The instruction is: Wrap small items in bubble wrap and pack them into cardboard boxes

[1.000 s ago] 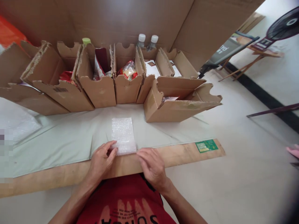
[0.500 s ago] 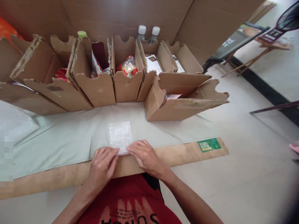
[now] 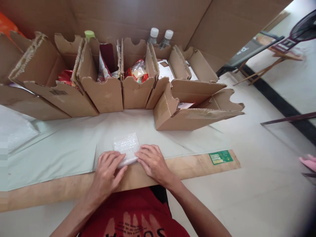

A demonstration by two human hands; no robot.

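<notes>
Bubble wrap (image 3: pixel 126 144) sits on the pale cloth (image 3: pixel 61 148) by the table's near edge, the left hand (image 3: pixel 108 169) and right hand (image 3: pixel 151 161) holding its rolled end down with bent fingers, and it could spring open if they slip.

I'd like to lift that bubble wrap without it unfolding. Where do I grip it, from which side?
Probably the near edge of the bubble wrap, from the near side: it bunches thicker there under the left hand and right hand; the far part lies flat.
</notes>
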